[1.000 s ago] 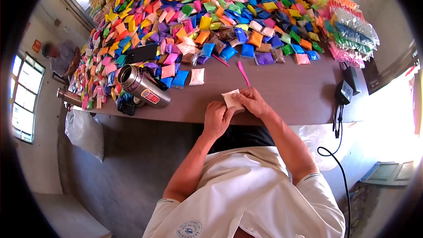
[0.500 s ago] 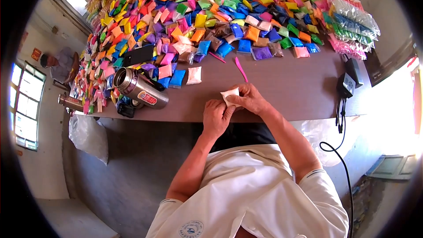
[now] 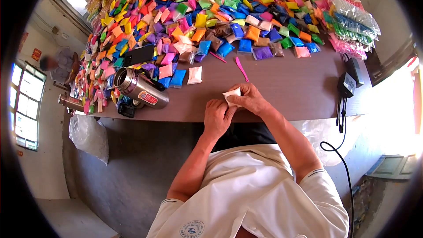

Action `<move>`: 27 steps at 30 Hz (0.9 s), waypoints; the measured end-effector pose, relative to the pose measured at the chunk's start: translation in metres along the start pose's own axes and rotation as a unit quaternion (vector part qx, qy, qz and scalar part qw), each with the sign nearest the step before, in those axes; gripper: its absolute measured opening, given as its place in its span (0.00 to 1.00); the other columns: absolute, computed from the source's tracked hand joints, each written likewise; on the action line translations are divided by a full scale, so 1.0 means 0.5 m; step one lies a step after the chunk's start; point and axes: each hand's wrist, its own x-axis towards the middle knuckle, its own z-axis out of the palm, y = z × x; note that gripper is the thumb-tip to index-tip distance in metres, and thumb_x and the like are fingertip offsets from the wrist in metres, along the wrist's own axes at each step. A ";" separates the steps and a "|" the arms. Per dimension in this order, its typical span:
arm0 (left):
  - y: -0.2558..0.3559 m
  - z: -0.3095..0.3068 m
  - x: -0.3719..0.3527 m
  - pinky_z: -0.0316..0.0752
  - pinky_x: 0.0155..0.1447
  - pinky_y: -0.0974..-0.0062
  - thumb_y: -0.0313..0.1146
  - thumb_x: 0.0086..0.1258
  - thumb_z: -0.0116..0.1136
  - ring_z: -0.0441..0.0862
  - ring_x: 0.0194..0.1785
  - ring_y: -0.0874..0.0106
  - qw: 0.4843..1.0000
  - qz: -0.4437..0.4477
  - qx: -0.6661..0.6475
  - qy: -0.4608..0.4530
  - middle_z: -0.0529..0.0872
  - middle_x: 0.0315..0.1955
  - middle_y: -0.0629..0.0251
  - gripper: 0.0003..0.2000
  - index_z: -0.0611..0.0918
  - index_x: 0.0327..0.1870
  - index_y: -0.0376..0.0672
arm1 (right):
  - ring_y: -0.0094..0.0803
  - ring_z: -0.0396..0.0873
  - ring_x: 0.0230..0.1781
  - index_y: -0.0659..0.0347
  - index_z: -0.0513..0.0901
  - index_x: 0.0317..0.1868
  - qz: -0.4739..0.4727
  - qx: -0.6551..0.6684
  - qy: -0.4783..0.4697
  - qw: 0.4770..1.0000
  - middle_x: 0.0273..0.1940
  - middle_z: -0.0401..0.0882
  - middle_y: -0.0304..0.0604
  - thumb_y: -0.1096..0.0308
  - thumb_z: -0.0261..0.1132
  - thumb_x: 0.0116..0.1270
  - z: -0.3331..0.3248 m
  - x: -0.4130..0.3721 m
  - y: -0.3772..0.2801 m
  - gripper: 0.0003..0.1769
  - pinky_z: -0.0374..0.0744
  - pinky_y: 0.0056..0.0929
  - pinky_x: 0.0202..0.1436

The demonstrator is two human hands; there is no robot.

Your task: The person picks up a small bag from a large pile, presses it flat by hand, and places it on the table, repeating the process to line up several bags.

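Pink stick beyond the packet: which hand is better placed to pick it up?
Right. The right hand lies nearer the pink stick; the left hand sits further back. Both hold the white packet.

The small white plastic packet [image 3: 232, 94] now shows less, drawn further under the right hand [image 3: 252, 100] closing from 3 o'clock.

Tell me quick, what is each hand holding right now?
Left hand: fingers closed on the white packet.
Right hand: fingers closed on the same white packet.
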 end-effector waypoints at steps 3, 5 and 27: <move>-0.005 0.003 -0.005 0.71 0.49 0.57 0.45 0.75 0.56 0.80 0.38 0.54 1.000 -0.009 0.004 -0.005 0.82 0.29 0.58 0.17 0.83 0.35 0.39 | 0.22 0.81 0.37 0.66 0.84 0.47 0.001 0.004 0.014 1.000 0.38 0.85 0.38 0.68 0.71 0.67 0.007 0.001 -0.007 0.12 0.82 0.23 0.39; -0.003 0.003 -0.002 0.71 0.49 0.57 0.45 0.75 0.56 0.80 0.38 0.54 1.000 -0.014 -0.001 -0.004 0.82 0.29 0.57 0.17 0.83 0.35 0.39 | 0.22 0.81 0.37 0.67 0.84 0.47 0.003 0.024 0.009 1.000 0.38 0.85 0.39 0.67 0.71 0.67 0.009 0.002 -0.020 0.13 0.82 0.24 0.40; 0.002 0.004 -0.004 0.72 0.48 0.57 0.44 0.72 0.60 0.79 0.36 0.55 1.000 0.001 0.008 0.002 0.80 0.27 0.58 0.16 0.82 0.33 0.38 | 0.22 0.81 0.38 0.65 0.85 0.44 0.041 -0.003 0.036 0.999 0.39 0.85 0.38 0.65 0.72 0.67 0.002 0.007 0.000 0.12 0.81 0.23 0.42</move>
